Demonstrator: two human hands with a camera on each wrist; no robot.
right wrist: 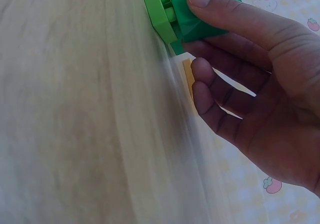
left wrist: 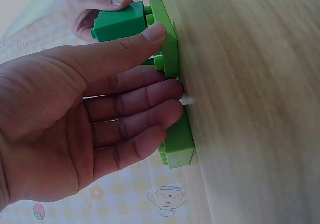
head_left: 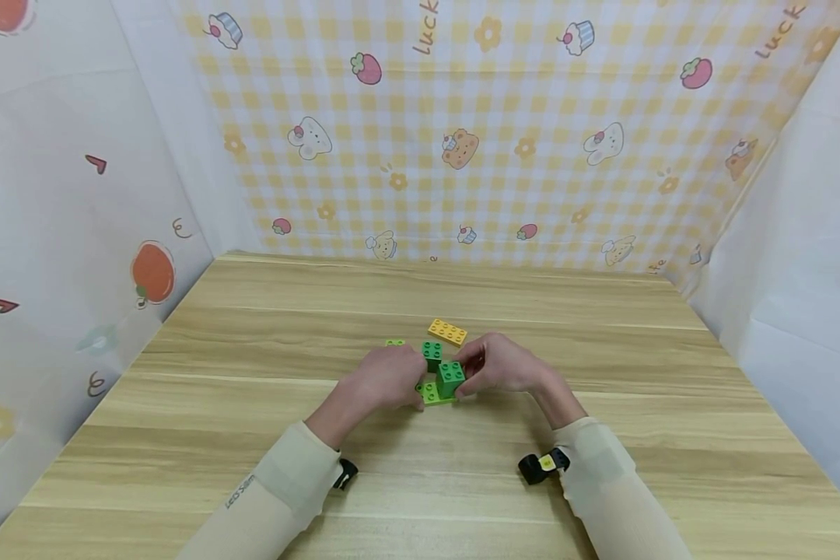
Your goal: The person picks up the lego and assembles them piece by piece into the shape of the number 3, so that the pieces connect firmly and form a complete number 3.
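My left hand [head_left: 388, 377] pinches the left end of a flat lime-green toy brick [head_left: 430, 393], its thumb across the edge in the left wrist view. My right hand [head_left: 500, 364] grips a taller green brick [head_left: 451, 379] between thumb and fingers, over the right end of the lime one. Lime studs show between the two bricks in both wrist views, and whether they are joined I cannot tell. Just behind stands another green brick [head_left: 432, 351], partly covered by the left hand in the head view.
A flat yellow brick [head_left: 448, 332] lies behind the hands. Another lime brick [left wrist: 179, 143] sits beyond the left hand, mostly hidden in the head view. The wooden table [head_left: 308, 303] ends at a checked cloth backdrop [head_left: 420, 202], with white cloth at both sides.
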